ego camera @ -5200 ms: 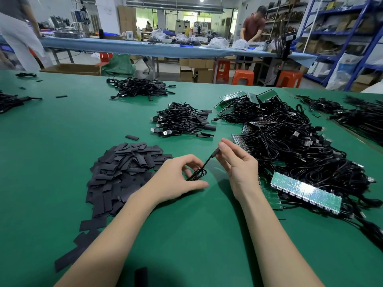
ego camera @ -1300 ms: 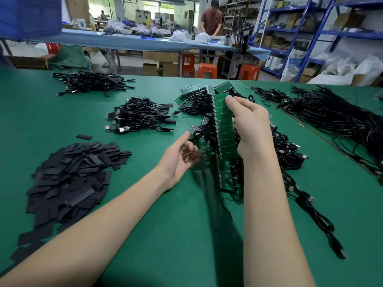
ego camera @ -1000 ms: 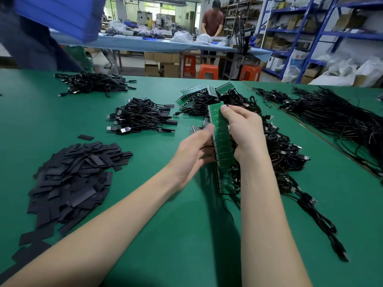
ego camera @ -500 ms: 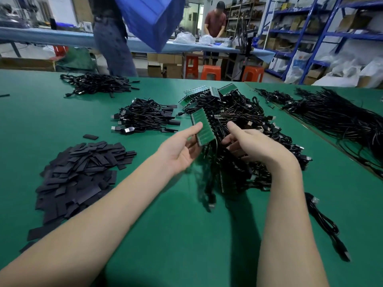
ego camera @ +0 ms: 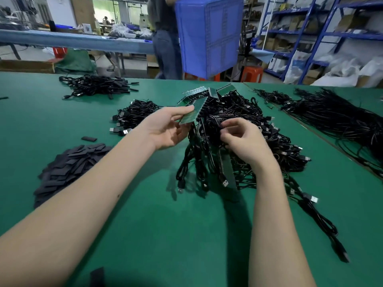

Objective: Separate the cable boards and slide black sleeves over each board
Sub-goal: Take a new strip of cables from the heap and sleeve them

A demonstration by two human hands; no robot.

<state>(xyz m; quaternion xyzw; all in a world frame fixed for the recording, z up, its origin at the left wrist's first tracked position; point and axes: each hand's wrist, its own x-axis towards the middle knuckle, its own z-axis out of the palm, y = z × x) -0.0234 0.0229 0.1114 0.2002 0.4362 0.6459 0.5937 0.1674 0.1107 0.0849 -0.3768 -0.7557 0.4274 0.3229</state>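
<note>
Left hand point(ego camera: 165, 129) pinches the near end of a green board strip point(ego camera: 191, 112), thumb on top and fingers beneath, lifted clear of the green surface point(ego camera: 145, 224) so the attached cables point(ego camera: 199, 162) hang free; probably to let them untangle by weight. Right hand point(ego camera: 242, 139) has its fingers curled into the black cable bundle just right of the strip, gripping wires there; which cable it holds I cannot tell. Judged purpose: steady the bundle while one board is broken off the panel. More board strips point(ego camera: 207, 92) lie at the far side of the heap. Black sleeves point(ego camera: 68, 168) sit piled to the left, within the left hand's reach for the next step. Finished cables point(ego camera: 132, 117) lie behind that hand.
</note>
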